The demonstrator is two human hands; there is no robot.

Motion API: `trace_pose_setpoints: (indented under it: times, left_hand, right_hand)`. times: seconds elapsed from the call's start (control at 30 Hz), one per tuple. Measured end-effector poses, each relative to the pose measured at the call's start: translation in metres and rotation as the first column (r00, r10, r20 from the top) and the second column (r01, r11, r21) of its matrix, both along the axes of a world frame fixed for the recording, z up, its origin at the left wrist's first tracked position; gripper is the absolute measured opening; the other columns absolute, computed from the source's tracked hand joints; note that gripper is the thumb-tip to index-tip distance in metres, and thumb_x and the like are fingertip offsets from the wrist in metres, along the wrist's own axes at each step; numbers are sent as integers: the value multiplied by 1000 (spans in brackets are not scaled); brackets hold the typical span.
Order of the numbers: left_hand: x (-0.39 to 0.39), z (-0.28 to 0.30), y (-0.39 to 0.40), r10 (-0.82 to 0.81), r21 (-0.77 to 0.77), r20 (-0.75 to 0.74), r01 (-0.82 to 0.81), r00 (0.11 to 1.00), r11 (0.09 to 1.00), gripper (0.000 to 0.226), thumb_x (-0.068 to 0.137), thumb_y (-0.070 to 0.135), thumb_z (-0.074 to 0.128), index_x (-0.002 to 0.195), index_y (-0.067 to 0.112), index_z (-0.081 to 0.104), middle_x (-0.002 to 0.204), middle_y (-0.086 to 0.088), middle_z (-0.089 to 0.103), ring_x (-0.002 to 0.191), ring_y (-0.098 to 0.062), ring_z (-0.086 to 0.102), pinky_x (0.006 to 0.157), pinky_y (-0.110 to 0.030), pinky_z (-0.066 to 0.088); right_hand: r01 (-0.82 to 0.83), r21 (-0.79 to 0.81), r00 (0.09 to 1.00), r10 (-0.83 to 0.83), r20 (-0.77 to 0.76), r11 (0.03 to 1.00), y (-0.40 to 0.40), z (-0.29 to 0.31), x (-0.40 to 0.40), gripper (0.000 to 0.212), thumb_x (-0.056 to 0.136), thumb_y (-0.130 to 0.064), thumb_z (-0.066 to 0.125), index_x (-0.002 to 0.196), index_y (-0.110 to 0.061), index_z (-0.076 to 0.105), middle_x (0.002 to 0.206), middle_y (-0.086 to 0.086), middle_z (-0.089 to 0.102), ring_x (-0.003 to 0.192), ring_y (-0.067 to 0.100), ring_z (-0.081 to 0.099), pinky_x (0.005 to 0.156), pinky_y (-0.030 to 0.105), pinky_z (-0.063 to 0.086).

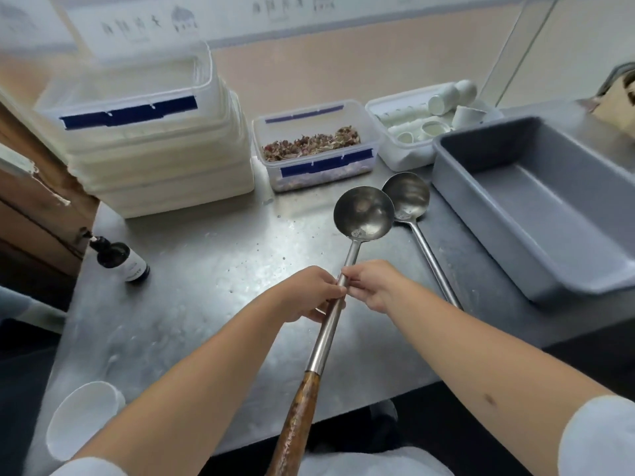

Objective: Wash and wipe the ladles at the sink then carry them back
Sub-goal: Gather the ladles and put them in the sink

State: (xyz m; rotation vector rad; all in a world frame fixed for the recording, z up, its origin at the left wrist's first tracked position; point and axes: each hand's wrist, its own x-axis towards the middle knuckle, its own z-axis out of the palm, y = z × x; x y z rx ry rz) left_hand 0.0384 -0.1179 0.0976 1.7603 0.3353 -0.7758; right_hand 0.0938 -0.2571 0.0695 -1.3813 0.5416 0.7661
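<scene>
A long steel ladle [363, 211] with a worn wooden handle is held above the steel counter [192, 276], bowl facing up. My left hand [311, 293] grips its metal shaft from the left. My right hand [372, 285] pinches the same shaft from the right, fingertips almost touching the left hand. A second steel ladle [407, 195] lies on the counter just right of the first, its bowl near the tubs and its shaft running under my right forearm.
A grey plastic bin [536, 214] stands at the right. At the back are stacked white lidded tubs [154, 139], a clear tub of dried petals [316, 146] and a tray of white cups [422, 121]. A dark bottle [120, 258] lies at left; a white cup [82, 417] sits near the front edge.
</scene>
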Motion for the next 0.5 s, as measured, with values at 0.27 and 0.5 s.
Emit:
trace_pose_setpoints:
  times: [0.27,0.5]
  left_hand:
    - [-7,32,-44,-228,-47,25,229,973,972,23,96,17,60,103,-4,65,85,-11,71,71,-23,63,59,-31,54]
    - [-16,49,-114,-462,-38,55,464,885,885,18,96,19,60,92,2,67,79,-8,71,65,-18,63,59,-30,54]
  right_hand:
    - [268,1,959,-267,96,963,-56,34,-44,7,89,7,63,83,5,61,78,17,64,70,24,67,57,29,59]
    - [475,38,870,-476,132,879,-128,54,-91,4,88,7,64,90,8,60,77,17,62,69,25,65,62,32,61]
